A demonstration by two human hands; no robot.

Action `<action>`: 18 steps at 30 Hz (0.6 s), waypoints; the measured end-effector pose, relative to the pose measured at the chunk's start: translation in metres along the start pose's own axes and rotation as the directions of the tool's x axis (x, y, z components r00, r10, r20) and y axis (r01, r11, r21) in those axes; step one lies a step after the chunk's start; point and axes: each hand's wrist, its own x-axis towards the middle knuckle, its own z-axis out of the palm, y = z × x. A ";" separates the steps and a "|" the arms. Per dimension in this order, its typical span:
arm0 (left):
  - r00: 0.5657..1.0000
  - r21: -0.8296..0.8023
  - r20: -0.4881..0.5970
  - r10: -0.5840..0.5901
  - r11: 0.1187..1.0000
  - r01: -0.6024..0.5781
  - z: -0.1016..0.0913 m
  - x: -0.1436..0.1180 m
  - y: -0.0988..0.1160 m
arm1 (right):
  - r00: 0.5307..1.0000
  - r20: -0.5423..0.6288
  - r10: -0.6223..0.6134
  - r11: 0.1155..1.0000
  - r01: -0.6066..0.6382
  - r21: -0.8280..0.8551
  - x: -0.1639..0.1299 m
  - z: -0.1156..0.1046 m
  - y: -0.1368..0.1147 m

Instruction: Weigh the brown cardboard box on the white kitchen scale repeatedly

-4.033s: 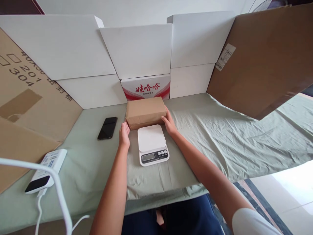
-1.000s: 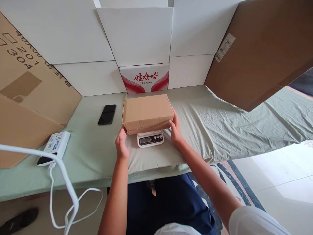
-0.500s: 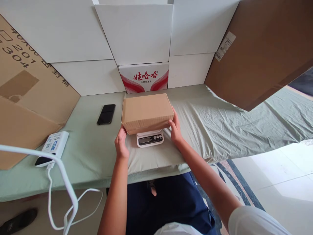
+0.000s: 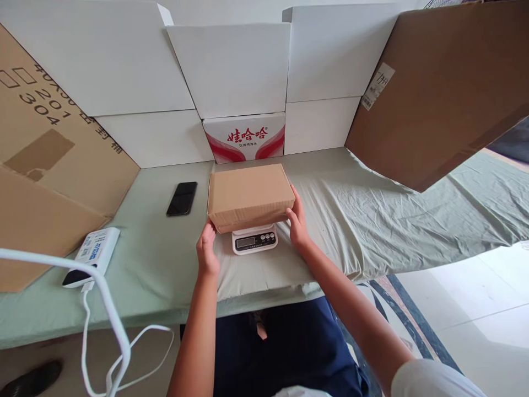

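A closed brown cardboard box (image 4: 250, 193) sits over a small white digital scale (image 4: 255, 241), covering the scale's platform. Only the scale's front panel, with its display and several buttons, sticks out below the box. At the box's near left corner is my left hand (image 4: 208, 251), its fingertips tucked against the side and lower edge. My right hand (image 4: 298, 220) grips the right end, thumb on the front face and fingers along the side. Whether the box rests fully on the scale is hidden.
A black phone (image 4: 182, 199) lies left of the box. A white power bank (image 4: 93, 256) with a white cable (image 4: 103, 292) is further left. White boxes (image 4: 231, 69) and a red-and-white carton (image 4: 244, 138) line the back. Large brown cartons (image 4: 438, 94) flank the green cloth (image 4: 326, 248).
The whole scene has shifted slightly down in view as the camera moved. Both hands keep their places on the cardboard box, and the box stays over the scale.
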 end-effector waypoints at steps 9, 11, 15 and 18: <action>1.000 -0.022 -0.016 -0.004 1.000 0.004 0.000 -0.001 0.003 | 1.000 0.012 -0.016 0.999 0.016 -0.032 -0.001 0.000 0.000; 1.000 -0.014 -0.025 -0.008 1.000 0.008 0.000 -0.001 0.003 | 1.000 0.012 -0.012 0.999 0.013 -0.047 -0.001 0.000 -0.001; 1.000 -0.006 -0.026 -0.017 1.000 0.017 0.000 -0.002 0.004 | 1.000 -0.006 0.013 0.999 -0.013 -0.037 0.000 0.001 -0.005; 1.000 0.004 -0.012 -0.010 1.000 0.010 0.000 -0.002 0.004 | 1.000 -0.014 0.028 0.999 -0.028 -0.017 0.000 0.001 -0.005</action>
